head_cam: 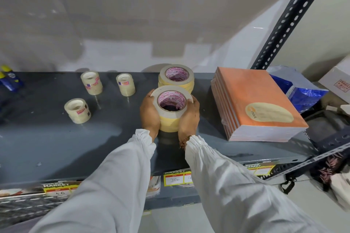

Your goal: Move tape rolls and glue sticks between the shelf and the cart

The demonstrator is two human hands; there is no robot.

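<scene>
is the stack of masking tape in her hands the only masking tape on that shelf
No, a second stack of masking tape stands on the shelf just behind the stack held between the left hand and right hand.

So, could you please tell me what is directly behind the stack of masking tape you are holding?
A second masking tape stack stands right behind the held stack, gripped by the left hand and right hand. Its lower front is covered.

A single head-worn wide-angle view looks forward and steeply down onto a grey shelf [56, 138], close enough that both sleeved forearms reach in from the bottom edge (straight lines bow toward the frame's corners), the wall filling the upper half.
</scene>
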